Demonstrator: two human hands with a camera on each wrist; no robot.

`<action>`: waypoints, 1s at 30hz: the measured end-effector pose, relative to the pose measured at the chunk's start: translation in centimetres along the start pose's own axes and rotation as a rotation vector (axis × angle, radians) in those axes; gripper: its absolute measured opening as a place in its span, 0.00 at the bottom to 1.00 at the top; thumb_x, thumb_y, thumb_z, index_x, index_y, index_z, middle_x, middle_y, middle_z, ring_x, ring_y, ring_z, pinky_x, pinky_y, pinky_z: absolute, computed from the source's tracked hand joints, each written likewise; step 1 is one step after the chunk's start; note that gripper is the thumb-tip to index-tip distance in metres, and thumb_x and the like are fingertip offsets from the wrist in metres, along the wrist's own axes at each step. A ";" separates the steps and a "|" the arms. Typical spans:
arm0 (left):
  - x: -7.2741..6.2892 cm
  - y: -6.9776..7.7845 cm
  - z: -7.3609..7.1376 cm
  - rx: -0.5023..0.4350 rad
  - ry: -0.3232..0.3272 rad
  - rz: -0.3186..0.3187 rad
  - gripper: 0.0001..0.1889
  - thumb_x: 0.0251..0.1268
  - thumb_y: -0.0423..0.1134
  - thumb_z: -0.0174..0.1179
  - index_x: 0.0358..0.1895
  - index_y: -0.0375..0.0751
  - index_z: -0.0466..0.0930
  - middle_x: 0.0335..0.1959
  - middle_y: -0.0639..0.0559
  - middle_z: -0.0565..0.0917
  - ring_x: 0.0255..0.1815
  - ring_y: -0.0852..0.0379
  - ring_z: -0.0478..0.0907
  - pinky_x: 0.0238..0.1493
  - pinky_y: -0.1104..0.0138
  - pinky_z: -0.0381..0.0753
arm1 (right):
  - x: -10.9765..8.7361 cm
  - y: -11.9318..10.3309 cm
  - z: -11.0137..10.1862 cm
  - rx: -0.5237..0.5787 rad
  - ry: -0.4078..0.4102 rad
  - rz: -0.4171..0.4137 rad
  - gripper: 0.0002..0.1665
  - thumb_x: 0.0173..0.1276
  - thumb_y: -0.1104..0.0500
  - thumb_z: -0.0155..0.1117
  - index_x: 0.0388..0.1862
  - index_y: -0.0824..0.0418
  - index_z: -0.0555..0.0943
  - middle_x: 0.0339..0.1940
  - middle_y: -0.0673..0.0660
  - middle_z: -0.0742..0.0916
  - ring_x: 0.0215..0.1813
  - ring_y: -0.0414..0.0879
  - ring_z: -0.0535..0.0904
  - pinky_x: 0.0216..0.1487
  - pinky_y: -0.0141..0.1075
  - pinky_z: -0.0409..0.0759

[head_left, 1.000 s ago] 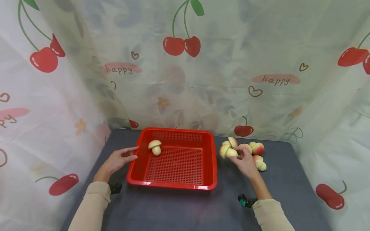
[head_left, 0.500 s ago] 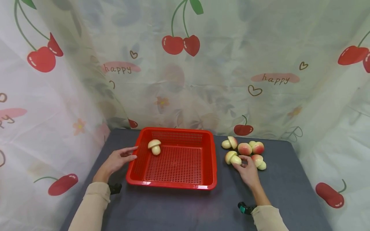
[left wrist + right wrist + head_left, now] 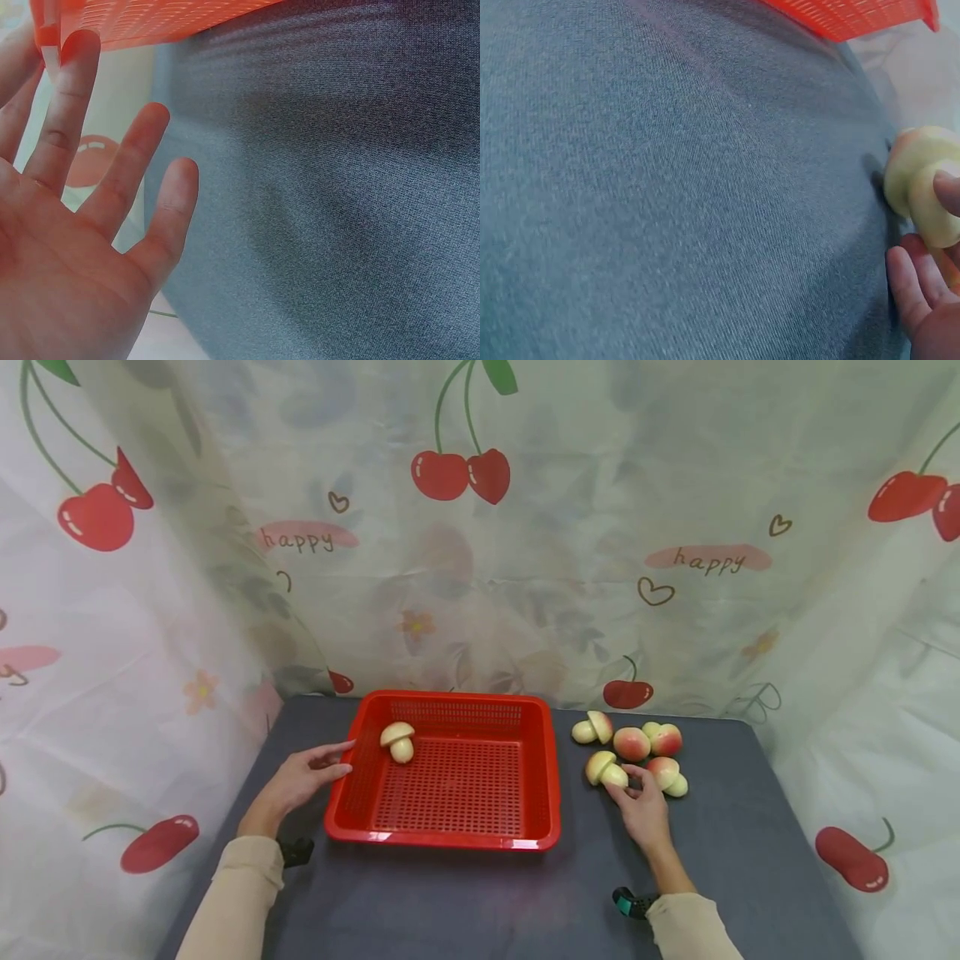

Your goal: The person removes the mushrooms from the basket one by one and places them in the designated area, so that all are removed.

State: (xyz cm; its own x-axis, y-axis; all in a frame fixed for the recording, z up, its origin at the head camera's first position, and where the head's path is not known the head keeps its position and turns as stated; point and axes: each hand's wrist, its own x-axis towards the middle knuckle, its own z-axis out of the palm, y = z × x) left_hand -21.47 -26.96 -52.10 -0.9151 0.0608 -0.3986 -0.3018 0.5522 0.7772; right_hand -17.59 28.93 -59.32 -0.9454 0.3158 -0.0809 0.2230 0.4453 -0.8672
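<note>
My right hand (image 3: 643, 806) pinches the pale stem of a mushroom (image 3: 600, 767) with a cream and pinkish cap, low over the table right of the basket. In the right wrist view the thumb lies against the stem of this mushroom (image 3: 904, 169), with other fingers below it. At the left, my left hand (image 3: 300, 778) touches the rim of a red plastic basket (image 3: 442, 841). The left wrist view shows the fingers of that hand (image 3: 82, 217) mostly straight and spread, fingertips at the rim. One mushroom (image 3: 399, 742) lies inside the basket, near its left wall.
Beyond my right hand lie several more mushrooms: one at the back (image 3: 592, 727), a red-capped one (image 3: 632, 744), another behind it (image 3: 663, 739) and one beside my fingers (image 3: 667, 775). A dark grey cloth (image 3: 450, 902) covers the table. A cherry-print curtain (image 3: 465, 568) hangs around it.
My right hand has moved the mushroom nearer and slightly right, away from the back mushroom it overlapped. It has barely moved in the last half second. The left hand stays at the rim.
</note>
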 end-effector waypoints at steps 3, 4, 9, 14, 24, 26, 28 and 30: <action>0.0 -0.1 0.0 -0.001 -0.001 0.000 0.37 0.65 0.60 0.66 0.76 0.56 0.69 0.69 0.38 0.78 0.62 0.44 0.80 0.67 0.43 0.79 | 0.2 0.3 0.2 -0.014 0.025 -0.001 0.30 0.70 0.55 0.70 0.67 0.62 0.74 0.64 0.66 0.81 0.52 0.54 0.84 0.40 0.18 0.74; 0.0 -0.1 0.0 -0.001 -0.002 0.000 0.37 0.65 0.60 0.66 0.76 0.56 0.69 0.69 0.38 0.78 0.62 0.44 0.80 0.67 0.43 0.79 | 0.2 0.3 0.3 -0.022 0.033 0.000 0.30 0.71 0.55 0.70 0.67 0.62 0.74 0.64 0.67 0.81 0.52 0.54 0.85 0.39 0.18 0.73; 0.0 -0.1 0.1 -0.007 -0.004 -0.006 0.37 0.65 0.59 0.66 0.76 0.56 0.69 0.69 0.38 0.78 0.63 0.42 0.80 0.67 0.43 0.78 | 0.1 0.2 0.4 -0.048 0.040 0.014 0.30 0.72 0.55 0.68 0.69 0.63 0.72 0.67 0.68 0.80 0.58 0.61 0.84 0.41 0.17 0.72; 0.1 -0.1 0.1 -0.015 -0.002 -0.016 0.37 0.65 0.59 0.67 0.75 0.56 0.70 0.68 0.38 0.78 0.62 0.43 0.80 0.67 0.43 0.78 | 0.0 0.0 0.4 -0.065 0.026 0.015 0.34 0.70 0.55 0.70 0.71 0.64 0.70 0.68 0.68 0.80 0.64 0.62 0.81 0.51 0.29 0.76; 0.1 0.0 -0.1 -0.011 0.003 -0.011 0.37 0.66 0.59 0.66 0.76 0.57 0.69 0.70 0.38 0.77 0.64 0.43 0.79 0.67 0.43 0.78 | -0.2 0.0 0.2 -0.044 -0.029 0.014 0.37 0.70 0.56 0.70 0.73 0.64 0.68 0.71 0.67 0.77 0.67 0.61 0.78 0.63 0.47 0.76; 0.1 0.0 -0.1 -0.011 0.002 -0.009 0.37 0.66 0.60 0.66 0.76 0.57 0.69 0.70 0.38 0.77 0.64 0.43 0.79 0.67 0.43 0.78 | -0.3 0.0 0.1 -0.044 -0.038 0.006 0.38 0.69 0.55 0.71 0.73 0.65 0.67 0.71 0.67 0.76 0.68 0.62 0.77 0.65 0.51 0.76; 0.1 -0.1 -0.1 -0.012 0.000 -0.008 0.37 0.65 0.60 0.66 0.76 0.57 0.69 0.70 0.38 0.77 0.64 0.43 0.79 0.67 0.43 0.78 | -0.4 0.1 0.0 -0.046 -0.042 -0.005 0.41 0.68 0.54 0.73 0.74 0.64 0.66 0.72 0.67 0.76 0.68 0.62 0.77 0.65 0.52 0.76; 0.1 -0.1 -0.1 -0.017 -0.002 -0.011 0.37 0.65 0.60 0.66 0.76 0.57 0.69 0.70 0.38 0.77 0.64 0.43 0.79 0.68 0.43 0.78 | -0.4 0.0 0.0 -0.054 -0.044 -0.030 0.43 0.66 0.53 0.74 0.74 0.65 0.66 0.72 0.67 0.75 0.68 0.62 0.77 0.63 0.51 0.76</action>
State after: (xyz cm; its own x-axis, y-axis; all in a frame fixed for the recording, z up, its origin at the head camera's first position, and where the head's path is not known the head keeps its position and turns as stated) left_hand -21.54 -27.07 -52.14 -0.9110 0.0567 -0.4085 -0.3166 0.5385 0.7808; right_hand -17.18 28.81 -59.30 -0.9609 0.2656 -0.0779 0.2061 0.4990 -0.8417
